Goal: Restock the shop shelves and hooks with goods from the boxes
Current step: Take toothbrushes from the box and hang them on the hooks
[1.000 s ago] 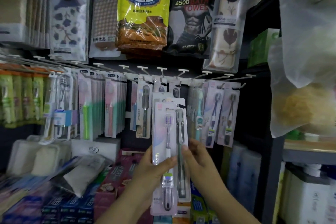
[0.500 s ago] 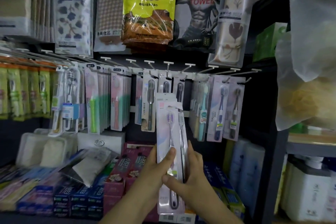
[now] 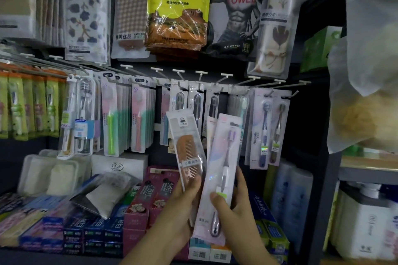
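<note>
Pale cardboard of a toothbrush pack (image 3: 221,170) is pinched by the right hand (image 3: 234,206), thumb in front. Just left, the left hand (image 3: 185,202) grips a packaged comb (image 3: 187,148). Behind hang toothbrush packs on the hooks (image 3: 200,75).

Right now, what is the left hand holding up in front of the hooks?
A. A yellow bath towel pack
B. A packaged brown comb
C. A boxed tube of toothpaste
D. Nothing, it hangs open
B. The left hand grips the lower end of a clear pack with a brown comb inside, while the right hand holds the pink toothbrush pack beside it.
</note>
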A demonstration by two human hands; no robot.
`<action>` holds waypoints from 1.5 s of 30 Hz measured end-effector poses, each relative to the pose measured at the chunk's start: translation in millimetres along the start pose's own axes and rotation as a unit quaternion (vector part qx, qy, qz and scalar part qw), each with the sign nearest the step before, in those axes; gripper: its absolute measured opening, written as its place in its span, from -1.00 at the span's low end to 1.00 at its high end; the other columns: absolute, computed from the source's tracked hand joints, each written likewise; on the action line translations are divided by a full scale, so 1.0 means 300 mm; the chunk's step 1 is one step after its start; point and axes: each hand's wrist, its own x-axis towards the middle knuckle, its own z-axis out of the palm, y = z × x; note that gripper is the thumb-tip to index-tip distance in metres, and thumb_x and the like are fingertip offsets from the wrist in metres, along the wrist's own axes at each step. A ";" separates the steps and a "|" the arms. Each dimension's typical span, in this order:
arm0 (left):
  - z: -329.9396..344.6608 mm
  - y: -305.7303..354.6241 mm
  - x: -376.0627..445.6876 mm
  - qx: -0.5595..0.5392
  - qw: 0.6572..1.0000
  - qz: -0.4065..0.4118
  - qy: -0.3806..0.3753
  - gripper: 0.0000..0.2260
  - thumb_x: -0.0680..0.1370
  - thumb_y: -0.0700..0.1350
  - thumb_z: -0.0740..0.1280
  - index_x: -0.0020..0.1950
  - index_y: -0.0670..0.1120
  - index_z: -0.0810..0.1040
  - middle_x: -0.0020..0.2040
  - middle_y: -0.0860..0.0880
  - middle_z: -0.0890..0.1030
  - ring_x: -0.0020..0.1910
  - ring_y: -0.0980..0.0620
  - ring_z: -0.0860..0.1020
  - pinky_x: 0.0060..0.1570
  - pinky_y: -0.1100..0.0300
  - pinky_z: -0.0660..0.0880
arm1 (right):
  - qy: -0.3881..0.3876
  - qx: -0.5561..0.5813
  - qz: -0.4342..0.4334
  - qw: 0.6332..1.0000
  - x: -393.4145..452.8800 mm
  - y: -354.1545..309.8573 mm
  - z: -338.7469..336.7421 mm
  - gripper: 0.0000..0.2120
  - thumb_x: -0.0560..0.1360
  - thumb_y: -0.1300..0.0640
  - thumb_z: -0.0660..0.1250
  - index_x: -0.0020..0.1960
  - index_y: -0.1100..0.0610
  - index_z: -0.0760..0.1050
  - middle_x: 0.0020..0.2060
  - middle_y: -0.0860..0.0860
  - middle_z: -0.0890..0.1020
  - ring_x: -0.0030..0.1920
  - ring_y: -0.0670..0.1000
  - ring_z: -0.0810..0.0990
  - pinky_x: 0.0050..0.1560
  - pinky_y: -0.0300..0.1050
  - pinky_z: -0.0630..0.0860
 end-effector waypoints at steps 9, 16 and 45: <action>0.000 0.003 0.017 0.015 1.000 0.026 -0.003 -0.61 0.38 -0.26 0.39 0.20 -0.16 0.54 0.03 -0.24 0.67 -0.15 -0.14 0.67 -0.28 0.09 0.60 | 0.029 -0.050 -0.062 0.996 -0.011 0.004 0.024 -0.64 0.49 0.27 0.36 0.07 -0.19 0.49 0.07 -0.04 0.51 0.00 -0.22 0.58 -0.06 -0.36 0.53; -0.020 0.008 0.035 0.030 0.998 0.039 0.040 -0.66 0.38 -0.25 0.40 0.16 -0.17 0.59 0.01 -0.24 0.68 -0.08 -0.19 0.67 -0.21 0.01 0.62 | 0.005 0.006 -0.002 1.000 -0.009 0.005 -0.006 -0.64 0.50 0.34 0.31 0.16 -0.06 0.48 -0.07 -0.16 0.69 -0.03 -0.12 0.67 -0.11 -0.27 0.58; -0.004 0.037 0.105 0.113 0.991 0.025 0.072 -0.58 0.38 -0.15 0.48 0.21 -0.09 0.51 0.00 -0.14 0.66 -0.02 -0.10 0.59 0.10 -0.03 0.44 | 0.113 -0.246 -0.083 0.959 0.337 -0.144 -0.452 -0.50 0.58 0.12 0.26 0.47 -0.13 0.25 0.32 -0.18 0.44 0.28 -0.11 0.45 0.22 -0.18 0.43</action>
